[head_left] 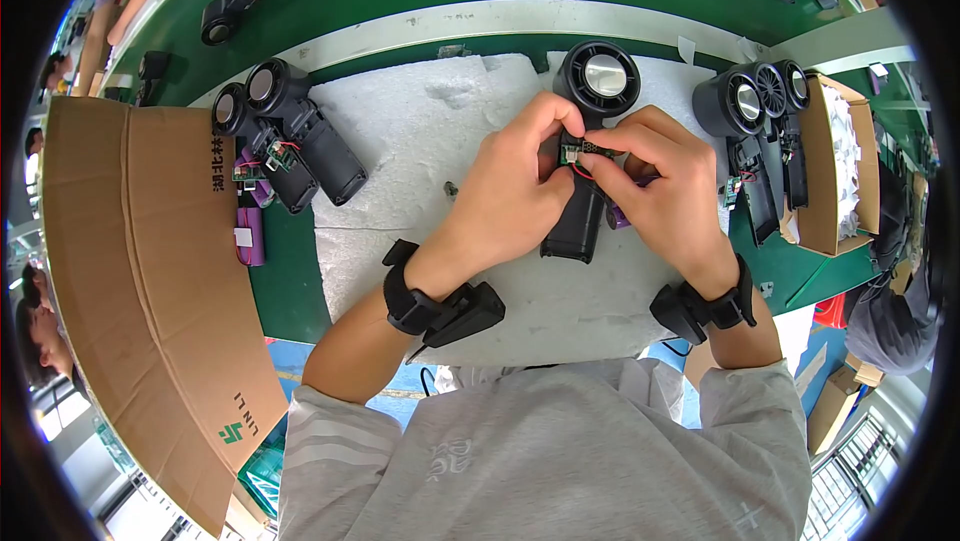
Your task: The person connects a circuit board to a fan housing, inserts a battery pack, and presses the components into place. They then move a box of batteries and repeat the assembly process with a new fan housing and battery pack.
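In front of me a black handheld fan [606,78] lies on white foam, its round head away from me and its handle [573,228] toward me. At the neck of the fan is a small circuit board [573,154] with a white connector and a red wire. My left hand [513,179] is closed, thumb and index finger pinching the board's left side. From the right, my right hand [660,173] pinches the board's other edge between thumb and fingertips. Partly hidden under the right hand is a purple battery cell [618,217].
At left, black fan units [330,156] with exposed boards lie beside a purple battery [250,237] and a tall cardboard box [150,271]. More fan units [735,106] stand at right, next to an open carton [868,176] of white pieces. A metal rail [480,23] runs behind the foam sheet [400,111].
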{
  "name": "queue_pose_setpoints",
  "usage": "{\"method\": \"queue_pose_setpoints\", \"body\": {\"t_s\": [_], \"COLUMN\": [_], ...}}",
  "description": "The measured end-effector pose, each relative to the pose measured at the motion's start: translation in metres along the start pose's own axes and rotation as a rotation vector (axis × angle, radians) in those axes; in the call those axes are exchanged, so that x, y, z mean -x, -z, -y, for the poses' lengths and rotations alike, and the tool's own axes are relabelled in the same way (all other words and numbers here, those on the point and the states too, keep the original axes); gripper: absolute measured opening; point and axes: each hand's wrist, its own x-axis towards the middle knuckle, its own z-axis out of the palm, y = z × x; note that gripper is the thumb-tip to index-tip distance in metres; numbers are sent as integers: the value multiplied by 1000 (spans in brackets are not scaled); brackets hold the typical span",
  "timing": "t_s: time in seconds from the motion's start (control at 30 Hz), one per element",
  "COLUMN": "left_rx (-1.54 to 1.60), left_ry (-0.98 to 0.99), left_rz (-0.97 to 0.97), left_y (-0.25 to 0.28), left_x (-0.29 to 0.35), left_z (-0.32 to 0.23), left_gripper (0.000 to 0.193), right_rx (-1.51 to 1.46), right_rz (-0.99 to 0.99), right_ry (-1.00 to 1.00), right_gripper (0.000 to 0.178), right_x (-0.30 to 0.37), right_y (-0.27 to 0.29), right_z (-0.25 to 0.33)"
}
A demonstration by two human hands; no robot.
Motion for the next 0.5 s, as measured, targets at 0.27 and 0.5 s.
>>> {"method": "queue_pose_setpoints", "body": {"t_s": [0.27, 0.5], "left_rx": [12, -4], "left_ry": [11, 9], "left_rz": [15, 17], "left_y": [-1, -1], "left_x": [1, 1], "left_z": [-3, -4], "left_gripper": [31, 30], "right_rx": [7, 21], "right_rz": [-14, -13], "right_ry": [-28, -35], "right_gripper": [19, 19], "right_x": [0, 1], "right_y": [-1, -1], "right_z": [1, 1]}}
